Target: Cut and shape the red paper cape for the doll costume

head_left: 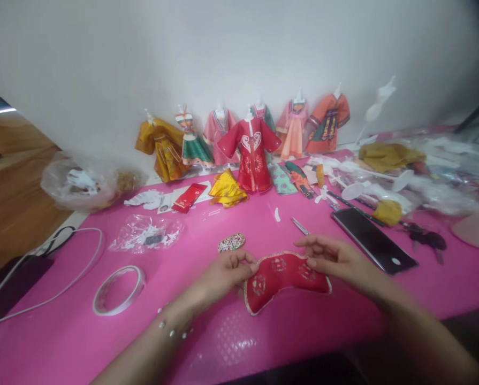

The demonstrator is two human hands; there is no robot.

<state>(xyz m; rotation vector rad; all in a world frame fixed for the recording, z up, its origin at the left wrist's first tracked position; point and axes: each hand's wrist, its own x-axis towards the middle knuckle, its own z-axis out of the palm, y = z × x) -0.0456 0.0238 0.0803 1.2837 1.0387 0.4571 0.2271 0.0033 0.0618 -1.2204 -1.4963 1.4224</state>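
Note:
A curved piece of red embroidered cloth [279,275] with pale trim along its edges is stretched between my two hands, just above the pink table. My left hand [225,275] pinches its upper left edge, thumb on the front and fingers partly hidden behind. At the upper right edge, my right hand [333,259] grips the cloth with the thumb in front, while its index finger reaches past the edge. Just beyond my left hand lies a small oval patterned hair clip-like piece [232,243]. Scissors or tweezers [300,225] lie beyond my right hand.
Doll-size dresses on white stands line the wall, a red robe [252,155] foremost. A tape roll [119,290] and a bag of white parts [149,234] lie left. On the right are a phone [371,239], keys [428,239] and piled plastic bags [432,176].

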